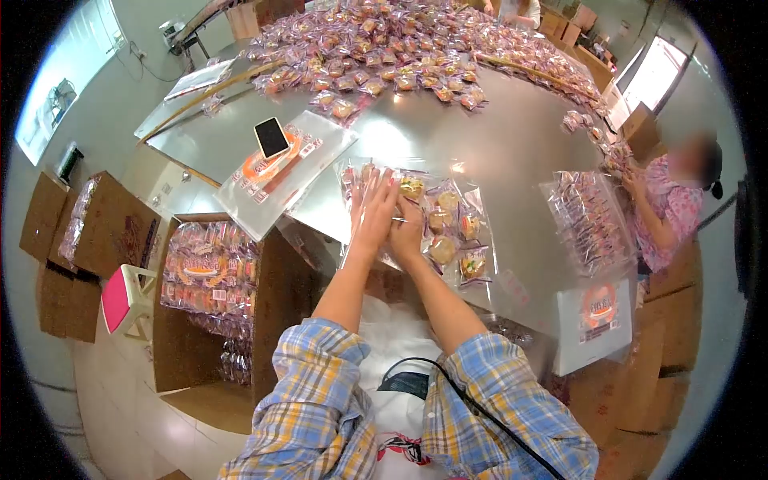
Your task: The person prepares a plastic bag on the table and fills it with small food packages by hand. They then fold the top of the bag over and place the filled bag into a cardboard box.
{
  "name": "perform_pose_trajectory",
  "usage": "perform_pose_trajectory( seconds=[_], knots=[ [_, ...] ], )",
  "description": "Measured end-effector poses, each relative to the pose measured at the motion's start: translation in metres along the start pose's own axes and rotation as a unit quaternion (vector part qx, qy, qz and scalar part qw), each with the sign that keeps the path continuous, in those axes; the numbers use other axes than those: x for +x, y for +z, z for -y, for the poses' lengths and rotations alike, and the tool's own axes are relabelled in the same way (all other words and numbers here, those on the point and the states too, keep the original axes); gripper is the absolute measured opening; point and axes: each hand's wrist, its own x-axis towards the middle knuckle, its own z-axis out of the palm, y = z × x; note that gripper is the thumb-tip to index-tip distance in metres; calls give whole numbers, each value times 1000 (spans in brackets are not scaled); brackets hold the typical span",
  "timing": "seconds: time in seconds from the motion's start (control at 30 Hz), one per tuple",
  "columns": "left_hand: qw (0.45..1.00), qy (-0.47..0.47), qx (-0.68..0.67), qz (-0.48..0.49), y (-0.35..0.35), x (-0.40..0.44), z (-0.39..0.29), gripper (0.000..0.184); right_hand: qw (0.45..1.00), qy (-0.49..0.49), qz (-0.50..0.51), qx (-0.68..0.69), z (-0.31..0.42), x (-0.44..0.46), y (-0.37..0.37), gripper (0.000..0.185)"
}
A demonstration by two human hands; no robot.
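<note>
A clear plastic bag (pixel 490 214) lies on the metal table in front of me, with rows of small wrapped buns (pixel 442 250) inside it. My left hand (pixel 373 214) rests over the bag's left part, fingers stretched out and lying close together across the packets. Beside it, touching, is my right hand (pixel 406 230); its fingers are bent in toward the left hand over the packets. What lies under those bent fingers is hidden. Some packets show just beyond my fingertips.
A phone (pixel 271 138) lies on printed plastic bags (pixel 308 156) at left. Wrapped buns (pixel 376 48) heap at the back. An open carton (pixel 276 288) holds filled bags. At right are another filled bag (pixel 588 220), a printed bag stack (pixel 592 324) and a co-worker (pixel 668 200).
</note>
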Motion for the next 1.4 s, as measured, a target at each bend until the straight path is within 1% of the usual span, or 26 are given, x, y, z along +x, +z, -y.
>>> perform_pose_trajectory(
  seconds=[0.03,0.13,0.17,0.27,0.33,0.37,0.47,0.53,0.57,0.63,0.67,0.73,0.77,0.87,0.9,0.97,1.0,1.07,1.1,1.2,1.23,1.3,1.33,1.37,1.4],
  knots=[
    [1000,9,9,-3,-1,1,0,52,1000,-1,21,13,2,3,-2,44],
    [995,42,94,6,0,4,-2,53,998,37,38,24,6,1,-5,46],
    [996,57,71,-3,1,6,0,54,999,13,26,12,8,1,-5,47],
    [1000,1,20,-19,12,4,7,57,999,-47,1,-12,-2,-1,1,50],
    [997,-13,56,43,3,6,1,59,997,-82,-2,-9,-2,0,0,51],
    [994,-20,74,73,-1,8,-3,61,997,-74,-8,-3,-3,-1,0,51],
    [983,-6,134,123,-2,16,-5,64,999,-42,-12,32,5,-3,-2,52],
    [983,50,176,12,3,12,-1,46,997,-9,-2,77,-3,-4,-1,52],
    [976,80,196,-46,6,13,0,38,999,-26,-13,41,-6,-3,0,53],
    [984,52,168,-24,17,12,2,43,997,-60,-38,-31,-18,-4,2,57],
    [987,38,154,-12,22,9,3,46,996,-30,-70,-41,-24,-5,5,60],
    [989,55,138,2,8,8,-2,58,989,32,-131,-60,-34,-7,12,69],
    [990,64,129,9,2,9,-5,65,989,78,-116,-41,-40,-8,13,70],
    [975,79,206,13,22,17,8,62,990,85,-109,-10,-36,-7,12,71],
    [979,66,189,22,21,19,9,60,988,94,-118,-38,-37,-7,14,73],
    [986,40,157,39,20,20,9,56,985,63,-128,-92,-40,-5,16,75],
    [986,37,161,27,14,20,6,55,983,47,-131,-120,-38,-3,16,76],
    [985,28,169,0,4,21,1,52,980,93,-142,-108,-31,1,19,76],
    [982,15,190,6,3,23,-1,50,977,116,-146,-103,-27,3,20,76],
    [986,7,158,-56,5,17,-1,51,958,242,-72,-137,-21,23,17,70],
    [987,-2,143,-71,9,17,-2,49,959,249,-89,-103,-17,27,14,60],
    [988,-19,114,-102,15,18,-5,45,967,170,-74,-175,-24,30,6,57],
    [988,-21,121,-94,17,18,-5,46,967,130,-68,-209,-31,32,6,55],
    [988,-24,128,-86,18,16,-6,47,965,75,-108,-228,-37,31,9,50],
    [988,-28,133,-77,16,15,-10,48,980,49,-97,-169,-34,34,6,49]
  ],
)
